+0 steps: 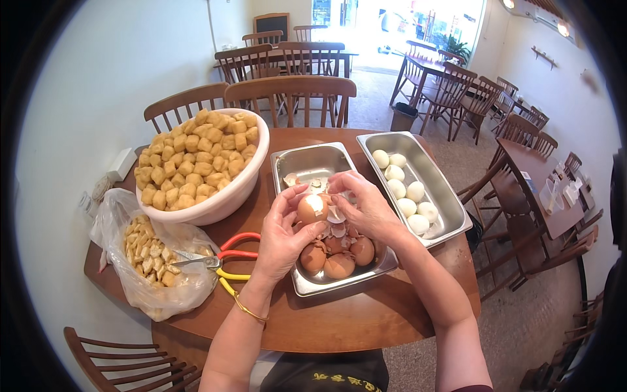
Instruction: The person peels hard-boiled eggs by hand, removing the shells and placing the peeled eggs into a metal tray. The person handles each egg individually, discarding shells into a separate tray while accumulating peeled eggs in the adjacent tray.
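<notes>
My left hand point(284, 232) holds a brown egg point(312, 209) with part of its shell gone and white showing. My right hand point(365, 203) is at the egg's right side, thumb and fingertips touching it. Whether it pinches a bit of shell cannot be told. A loose shell piece point(335, 214) shows just below the right thumb. Beneath both hands is a steel tray point(321, 158). Several cracked brown eggs point(339, 265) lie in its near end, and shell scraps point(291, 180) in its far end. Peeled white eggs point(415, 191) sit in a second steel tray point(438, 183) to the right.
On the left stands a large white basin point(220, 213) heaped with fried tofu cubes point(196, 159). Nearer me, an open plastic bag point(169, 301) holds cut pieces point(147, 245). Scissors point(213, 262) with red and yellow handles lie against it. Wooden chairs point(291, 87) surround the wooden table point(343, 326).
</notes>
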A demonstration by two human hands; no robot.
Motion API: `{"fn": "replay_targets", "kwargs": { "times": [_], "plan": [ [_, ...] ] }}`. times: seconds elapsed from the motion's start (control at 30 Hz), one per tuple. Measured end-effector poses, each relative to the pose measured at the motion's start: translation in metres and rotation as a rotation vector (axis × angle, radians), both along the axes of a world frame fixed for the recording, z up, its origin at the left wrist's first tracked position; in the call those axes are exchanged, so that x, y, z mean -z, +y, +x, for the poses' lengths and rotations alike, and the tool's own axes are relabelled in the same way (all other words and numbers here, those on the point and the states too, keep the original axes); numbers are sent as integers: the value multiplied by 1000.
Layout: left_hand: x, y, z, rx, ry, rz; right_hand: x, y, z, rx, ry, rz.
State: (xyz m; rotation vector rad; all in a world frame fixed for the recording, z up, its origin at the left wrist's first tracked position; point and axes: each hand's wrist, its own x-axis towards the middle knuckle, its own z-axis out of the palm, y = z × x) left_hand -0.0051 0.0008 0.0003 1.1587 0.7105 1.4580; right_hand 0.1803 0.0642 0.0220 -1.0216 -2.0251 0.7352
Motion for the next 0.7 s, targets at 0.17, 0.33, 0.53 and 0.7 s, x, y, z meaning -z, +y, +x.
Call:
{"fn": "replay_targets", "kwargs": {
  "times": [0.17,0.33,0.53,0.7],
  "plan": [
    [-1,0,1,-76,92,37,1,-7,-11,-138,324,-261],
    [1,1,5,-107,71,49,-3,-20,-21,-68,278,-81],
    [3,-2,8,-174,150,70,-5,-21,-18,-48,132,91],
    [6,0,9,-169,162,82,0,-17,-16,-25,80,212]
  ]
}}
